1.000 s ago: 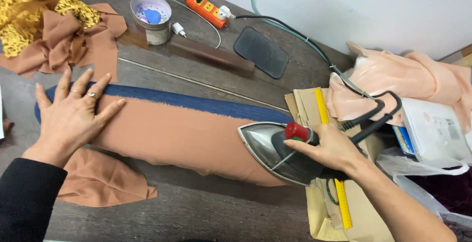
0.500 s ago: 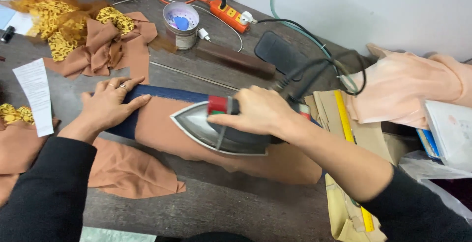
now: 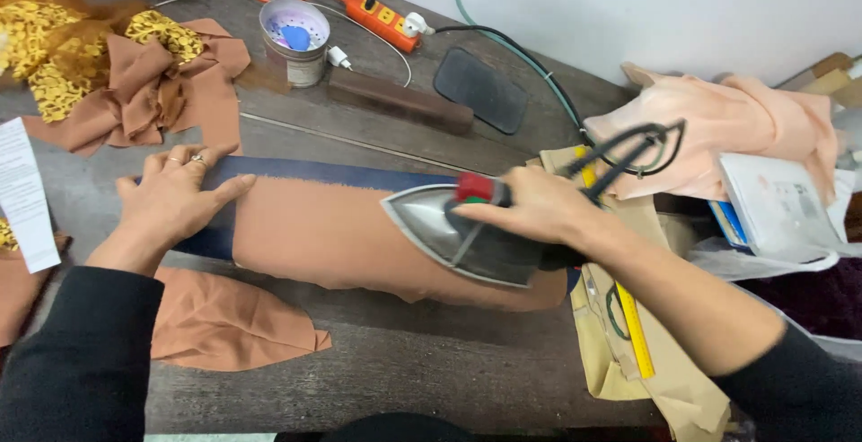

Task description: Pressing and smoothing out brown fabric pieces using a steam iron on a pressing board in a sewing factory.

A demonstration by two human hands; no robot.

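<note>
A tan piece of fabric (image 3: pixel 332 240) lies over a dark blue padded board (image 3: pixel 296 174) across the middle of the wooden table (image 3: pixel 431 370). My right hand (image 3: pixel 530 208) grips the handle of a metal iron (image 3: pixel 449 231), whose pointed tip faces left on the right part of the fabric. My left hand (image 3: pixel 180 195) rests flat with fingers spread on the left end of the board, beside the fabric's edge.
More tan fabric pieces (image 3: pixel 229 325) and yellow lace (image 3: pixel 54 56) lie at left. A tin can (image 3: pixel 294 42), orange power strip (image 3: pixel 384 20), brown block (image 3: pixel 400 101) and black pad (image 3: pixel 480 90) sit behind. Peach cloth (image 3: pixel 727 128), paper patterns and a yellow ruler (image 3: pixel 633 325) are at right.
The iron slid left along the fabric, then back to the right, with my right hand on it. My left hand stayed pressing the left end of the board.
</note>
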